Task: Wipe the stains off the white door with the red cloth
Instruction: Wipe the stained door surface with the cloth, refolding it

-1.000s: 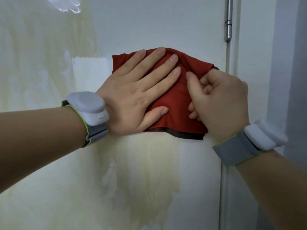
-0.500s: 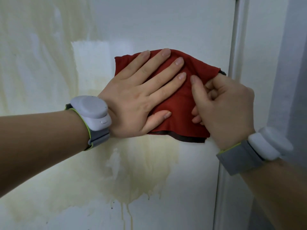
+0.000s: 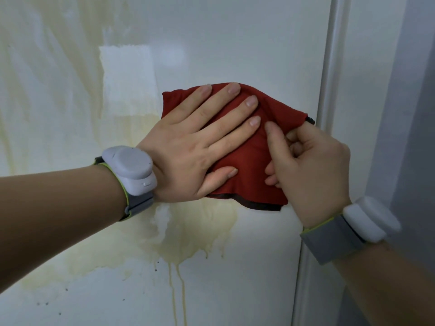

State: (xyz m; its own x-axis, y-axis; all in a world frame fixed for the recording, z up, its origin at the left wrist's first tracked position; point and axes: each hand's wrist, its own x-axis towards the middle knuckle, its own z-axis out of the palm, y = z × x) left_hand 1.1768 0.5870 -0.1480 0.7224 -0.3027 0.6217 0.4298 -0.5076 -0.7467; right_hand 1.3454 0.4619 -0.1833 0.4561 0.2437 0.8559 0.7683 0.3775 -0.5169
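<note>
The red cloth (image 3: 249, 165) was found at the centre of the frame, laid flat against the white door (image 3: 235, 43). A dark underside edge was noted along the cloth's lower border.

The left hand (image 3: 188, 147) was spread over the left part of the cloth, fingers straight and slightly apart, thumb extended below. The palm and fingers were pressed onto the fabric; nothing was gripped.

The right hand (image 3: 310, 170) was set at the cloth's right edge, centre right of the frame. Its fingers were curled in and the thumb was laid on the fabric, so that the cloth's right border was pinched and bunched between thumb and fingers.

Yellowish stains (image 3: 188, 236) were recorded on the door directly below the cloth and across the left half of the frame. Thin drip lines (image 3: 174, 290) were seen running down toward the bottom edge, with small dark specks near them at lower left. A paler rectangular patch (image 3: 127, 78) was observed at upper left of the cloth.

A grey wrist band with a pale unit (image 3: 131, 170) was worn on the left wrist, and a similar band (image 3: 367, 222) on the right. A vertical door moulding (image 3: 329, 90) was noted just right of the cloth, with a grey wall (image 3: 412, 114) at the frame's right edge.
</note>
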